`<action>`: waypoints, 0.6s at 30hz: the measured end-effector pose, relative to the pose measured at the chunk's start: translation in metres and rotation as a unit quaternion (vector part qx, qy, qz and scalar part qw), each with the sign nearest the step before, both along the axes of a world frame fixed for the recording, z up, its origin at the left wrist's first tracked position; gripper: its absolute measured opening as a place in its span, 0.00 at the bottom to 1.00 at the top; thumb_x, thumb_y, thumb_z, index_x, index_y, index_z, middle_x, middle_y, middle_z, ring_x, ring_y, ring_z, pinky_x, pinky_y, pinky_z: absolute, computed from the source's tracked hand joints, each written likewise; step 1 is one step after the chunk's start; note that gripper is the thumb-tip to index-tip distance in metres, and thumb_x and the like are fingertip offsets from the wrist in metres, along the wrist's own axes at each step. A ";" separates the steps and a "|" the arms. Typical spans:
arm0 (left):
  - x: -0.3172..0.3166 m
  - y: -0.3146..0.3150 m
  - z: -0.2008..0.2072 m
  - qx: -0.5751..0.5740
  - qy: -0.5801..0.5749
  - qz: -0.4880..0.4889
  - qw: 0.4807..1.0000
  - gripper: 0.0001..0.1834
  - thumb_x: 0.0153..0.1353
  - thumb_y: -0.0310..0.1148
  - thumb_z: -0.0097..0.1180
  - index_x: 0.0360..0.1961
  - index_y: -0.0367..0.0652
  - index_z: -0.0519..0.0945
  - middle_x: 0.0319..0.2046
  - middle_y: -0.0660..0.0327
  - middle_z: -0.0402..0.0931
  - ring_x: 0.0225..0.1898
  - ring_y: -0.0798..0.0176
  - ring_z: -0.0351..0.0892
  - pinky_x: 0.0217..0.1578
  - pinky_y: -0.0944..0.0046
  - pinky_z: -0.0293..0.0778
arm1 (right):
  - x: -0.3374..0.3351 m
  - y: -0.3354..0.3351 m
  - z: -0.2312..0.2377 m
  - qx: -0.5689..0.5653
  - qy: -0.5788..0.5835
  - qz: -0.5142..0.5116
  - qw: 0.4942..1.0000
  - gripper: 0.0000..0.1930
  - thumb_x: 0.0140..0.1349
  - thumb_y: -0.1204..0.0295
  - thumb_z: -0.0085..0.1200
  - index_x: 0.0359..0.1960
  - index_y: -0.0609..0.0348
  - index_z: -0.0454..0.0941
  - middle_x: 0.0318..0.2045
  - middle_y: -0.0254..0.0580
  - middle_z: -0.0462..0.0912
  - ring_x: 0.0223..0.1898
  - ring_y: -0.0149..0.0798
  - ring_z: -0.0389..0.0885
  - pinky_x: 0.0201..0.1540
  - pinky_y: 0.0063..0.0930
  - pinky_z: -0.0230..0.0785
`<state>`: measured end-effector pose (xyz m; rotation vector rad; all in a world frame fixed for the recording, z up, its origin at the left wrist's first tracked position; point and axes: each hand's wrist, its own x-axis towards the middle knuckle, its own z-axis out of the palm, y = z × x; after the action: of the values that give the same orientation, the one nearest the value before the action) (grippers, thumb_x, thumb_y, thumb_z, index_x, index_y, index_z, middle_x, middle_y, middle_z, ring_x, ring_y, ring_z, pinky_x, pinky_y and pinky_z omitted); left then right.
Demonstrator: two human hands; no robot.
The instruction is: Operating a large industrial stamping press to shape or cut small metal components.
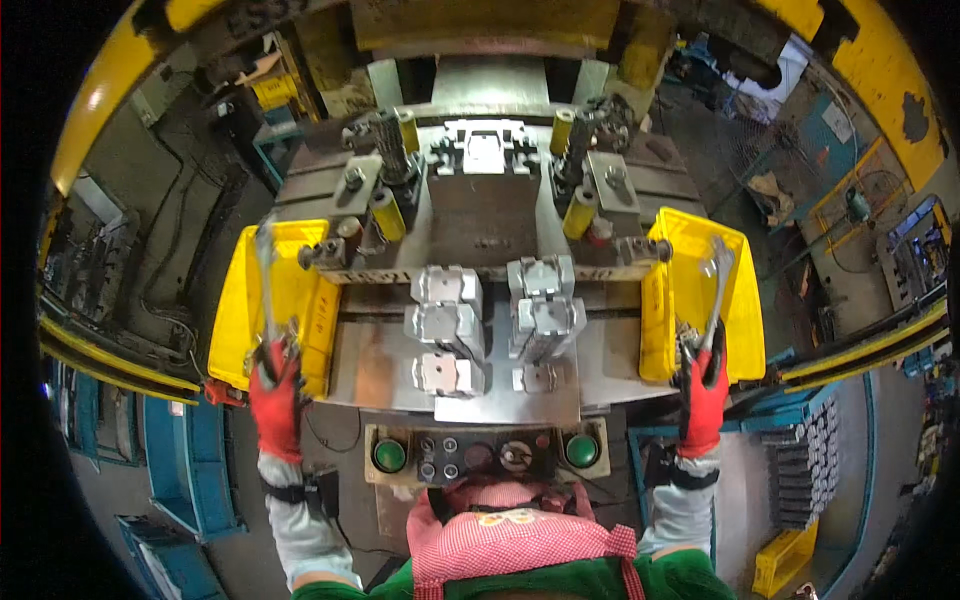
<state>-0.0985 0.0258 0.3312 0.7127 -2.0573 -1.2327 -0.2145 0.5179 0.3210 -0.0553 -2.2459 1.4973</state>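
Note:
My left hand (275, 400), in a red and black glove, is closed around the lower end of a long grey metal tool (267, 290) with a wrench-like head. That tool reaches over the left yellow bin (228, 320). On the other side my right hand (704, 395), gloved alike, grips a similar long metal tool (718, 290) with a forked-looking head, above the right yellow bin (748, 330). Small metal pieces lie in both bins close to my gloves. Between the hands, stacked formed metal parts (445, 322) stand in two rows on a metal plate (500, 408).
Beyond the stacks sits a press die (485, 215) with yellow posts (388, 215) and a bright metal part (484, 150) at its back. A control panel (485, 455) with two green buttons is in front of me. Blue racks (190, 465) stand at the lower left.

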 end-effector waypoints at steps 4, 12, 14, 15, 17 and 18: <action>0.066 -0.010 -0.028 0.099 -0.223 0.121 0.962 0.12 0.51 0.39 0.54 0.27 0.42 0.70 0.15 0.62 0.67 0.12 0.70 0.65 0.09 0.68 0.64 | 0.067 0.045 -0.048 0.082 -0.188 -0.063 0.977 0.25 0.51 0.75 0.49 0.53 0.65 0.60 0.37 0.49 0.74 0.36 0.33 0.71 0.40 0.25 0.63; 0.086 -0.017 -0.088 0.180 -0.067 0.080 0.978 0.10 0.53 0.37 0.53 0.30 0.42 0.71 0.15 0.66 0.65 0.12 0.72 0.63 0.11 0.71 0.62 | 0.081 -0.029 -0.105 -0.017 -0.331 0.338 0.881 0.28 0.49 0.69 0.52 0.54 0.54 0.61 0.34 0.45 0.77 0.38 0.33 0.72 0.40 0.27 0.64; 0.090 -0.014 -0.093 0.191 -0.003 0.052 0.980 0.07 0.54 0.30 0.50 0.35 0.42 0.71 0.18 0.67 0.66 0.14 0.74 0.63 0.14 0.75 0.59 | 0.074 -0.033 -0.098 -0.006 -0.378 0.343 0.860 0.28 0.49 0.69 0.52 0.54 0.55 0.60 0.36 0.42 0.77 0.38 0.30 0.72 0.40 0.26 0.64; 0.095 -0.009 -0.092 0.212 0.005 0.057 0.976 0.08 0.54 0.30 0.50 0.35 0.43 0.71 0.18 0.67 0.66 0.14 0.74 0.63 0.13 0.74 0.59 | 0.069 -0.033 -0.092 0.026 -0.404 0.334 0.852 0.28 0.50 0.68 0.52 0.54 0.55 0.60 0.36 0.41 0.77 0.38 0.29 0.71 0.40 0.25 0.63; 0.105 0.003 -0.086 0.240 0.057 0.041 0.968 0.08 0.54 0.30 0.51 0.36 0.43 0.70 0.18 0.67 0.66 0.14 0.74 0.64 0.13 0.74 0.60 | 0.073 -0.022 -0.061 0.005 -0.438 0.309 0.844 0.28 0.52 0.68 0.52 0.56 0.56 0.58 0.35 0.33 0.73 0.35 0.26 0.68 0.41 0.20 0.62; 0.108 0.008 -0.081 0.247 0.033 0.082 0.965 0.09 0.54 0.30 0.50 0.36 0.43 0.69 0.18 0.68 0.65 0.13 0.73 0.64 0.13 0.74 0.61 | 0.068 -0.019 -0.043 -0.051 -0.386 0.359 0.848 0.28 0.53 0.69 0.51 0.56 0.57 0.58 0.34 0.31 0.71 0.34 0.25 0.66 0.40 0.19 0.61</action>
<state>0.0094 0.0340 0.2500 1.0274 -1.6044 -1.6646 -0.1463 0.4989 0.2783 0.2170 -3.0208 2.2943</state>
